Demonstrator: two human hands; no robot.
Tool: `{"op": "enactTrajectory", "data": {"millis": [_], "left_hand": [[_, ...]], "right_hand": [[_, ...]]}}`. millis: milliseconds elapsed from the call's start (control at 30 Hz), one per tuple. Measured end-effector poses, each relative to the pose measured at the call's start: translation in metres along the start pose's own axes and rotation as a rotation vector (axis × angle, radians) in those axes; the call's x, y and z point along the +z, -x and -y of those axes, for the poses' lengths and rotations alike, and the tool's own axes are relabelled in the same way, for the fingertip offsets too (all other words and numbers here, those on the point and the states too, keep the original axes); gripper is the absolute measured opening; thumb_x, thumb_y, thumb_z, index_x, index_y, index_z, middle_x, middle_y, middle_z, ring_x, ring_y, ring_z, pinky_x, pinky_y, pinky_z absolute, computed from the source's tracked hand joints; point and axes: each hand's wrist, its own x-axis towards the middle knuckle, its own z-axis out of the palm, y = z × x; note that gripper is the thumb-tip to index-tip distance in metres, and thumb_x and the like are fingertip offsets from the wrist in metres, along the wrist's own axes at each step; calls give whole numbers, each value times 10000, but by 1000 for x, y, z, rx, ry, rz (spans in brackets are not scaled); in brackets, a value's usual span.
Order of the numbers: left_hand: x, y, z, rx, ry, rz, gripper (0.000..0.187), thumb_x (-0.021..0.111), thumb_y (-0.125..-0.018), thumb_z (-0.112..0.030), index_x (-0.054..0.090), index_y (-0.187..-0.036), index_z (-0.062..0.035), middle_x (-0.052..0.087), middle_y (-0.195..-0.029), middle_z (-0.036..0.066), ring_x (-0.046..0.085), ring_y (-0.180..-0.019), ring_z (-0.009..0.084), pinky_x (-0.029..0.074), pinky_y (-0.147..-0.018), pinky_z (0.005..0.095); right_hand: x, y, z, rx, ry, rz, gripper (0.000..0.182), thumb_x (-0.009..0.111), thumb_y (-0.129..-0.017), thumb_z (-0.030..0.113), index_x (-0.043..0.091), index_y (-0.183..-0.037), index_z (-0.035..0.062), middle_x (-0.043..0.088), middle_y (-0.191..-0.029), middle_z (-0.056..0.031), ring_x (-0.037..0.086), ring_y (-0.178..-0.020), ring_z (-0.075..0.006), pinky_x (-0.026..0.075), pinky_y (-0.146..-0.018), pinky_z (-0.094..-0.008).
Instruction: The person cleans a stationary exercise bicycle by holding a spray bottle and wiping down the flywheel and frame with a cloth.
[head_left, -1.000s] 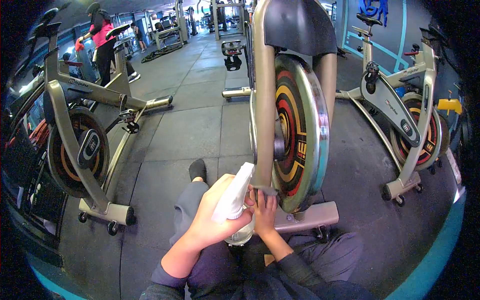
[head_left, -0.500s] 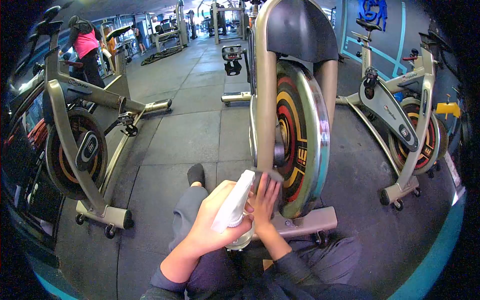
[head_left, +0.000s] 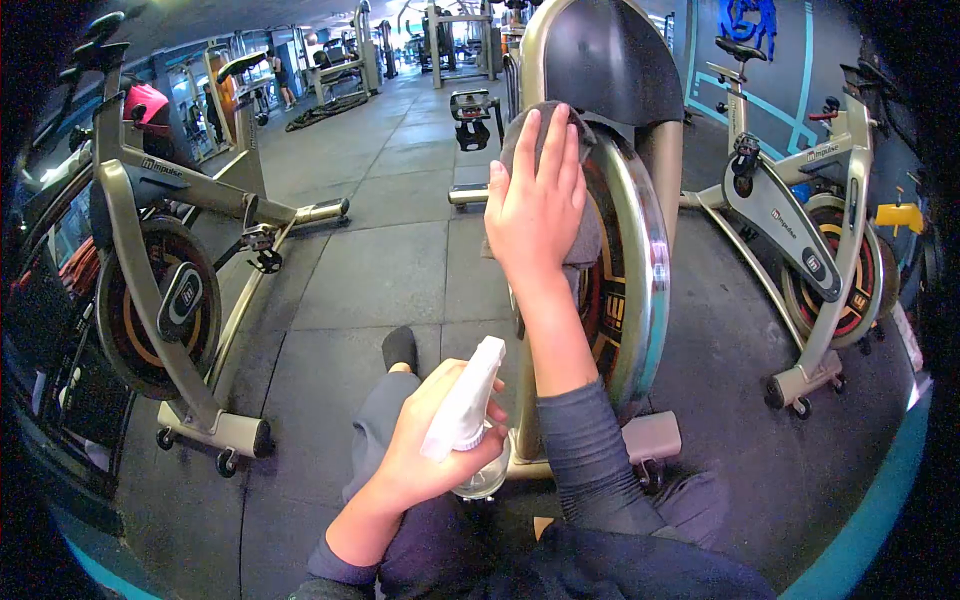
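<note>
My left hand [head_left: 425, 435] is wrapped round a clear spray bottle with a white spray head [head_left: 468, 400], held upright above my lap. My right hand [head_left: 543, 200] lies with fingers stretched out on a dark grey cloth [head_left: 583, 240], pressing it against the upper part of the bike's front fork. Right beside the cloth is the flywheel [head_left: 640, 270] of this exercise bike, under a black cover [head_left: 610, 65]. The palm and most of the cloth's contact with the frame are hidden behind my hand.
One exercise bike [head_left: 185, 310] stands at the left and another [head_left: 785, 235] at the right. My foot in a dark sock [head_left: 400, 349] rests on the tiled floor [head_left: 375, 270]. Farther back are gym machines [head_left: 455, 40] and a person in pink [head_left: 147, 106], partly hidden.
My right hand has moved up the fork with the cloth, from near its lower end to beside the black cover. My left hand still holds the bottle. The person in pink has shifted lower.
</note>
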Motion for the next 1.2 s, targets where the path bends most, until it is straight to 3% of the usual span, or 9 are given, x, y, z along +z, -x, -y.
{"op": "enactTrajectory", "data": {"millis": [100,167,300,600,700,767,900,967,1200], "left_hand": [[2,-3,2,-1,35,-10,604,653,-658,83,461,-1225,10,548,-1037,86,625,-864,170,507,-764,308],[8,-6,-2,22,62,-93,397,652,-658,30,557,-1044,20,562,-899,94,625,-769,177,493,-685,296],[11,-9,-3,18,89,-86,388,655,-658,28,559,-1034,18,565,-883,88,622,-770,177,489,-689,291],[11,-7,4,67,-16,-73,419,659,-629,20,562,-1037,11,581,-894,92,617,-797,218,485,-720,321],[9,-6,5,-4,51,-110,414,659,-630,17,564,-1033,15,586,-895,96,615,-813,217,483,-729,321],[4,-4,11,-3,-18,8,675,658,-663,88,429,-1291,0,560,-1053,71,618,-881,156,501,-766,294],[5,-4,12,30,-51,7,660,655,-664,88,436,-1281,-1,559,-1050,71,618,-876,156,499,-767,294],[10,-5,4,-10,71,-101,401,659,-636,17,568,-1027,17,583,-885,96,616,-818,205,481,-731,308],[8,-5,3,23,12,-94,415,653,-646,26,556,-1049,14,577,-875,91,617,-789,199,482,-722,309]], "right_hand": [[-5,13,-7,-67,-29,18,631,597,-825,260,372,-1385,77,270,-1483,-152,321,-1322,-324,323,-1029,-435],[-10,33,-9,-57,-2,54,627,608,-811,228,384,-1376,73,296,-1470,-151,357,-1295,-326,349,-1010,-420],[-23,90,-19,-61,14,111,627,608,-808,229,390,-1375,77,307,-1463,-157,367,-1288,-321,359,-1002,-423],[-56,237,-39,-161,183,378,601,593,-813,292,433,-1361,104,383,-1406,-6,434,-1112,-268,324,-1028,-458],[-76,283,-46,-198,207,595,653,615,-792,338,417,-1377,125,378,-1401,5,410,-1117,-251,296,-1040,-485],[-87,312,-49,-191,169,737,688,631,-776,364,405,-1387,143,377,-1398,12,393,-1103,-253,280,-1044,-508],[-90,340,-52,-146,92,765,723,648,-766,382,385,-1398,148,347,-1411,-9,345,-1161,-295,257,-1049,-546],[-85,338,-52,-139,66,701,731,655,-761,383,385,-1396,142,330,-1416,-32,330,-1179,-323,249,-1049,-565],[-52,240,-35,-91,92,428,696,642,-778,336,390,-1386,112,265,-1461,-86,315,-1216,-392,222,-1057,-605]]}}
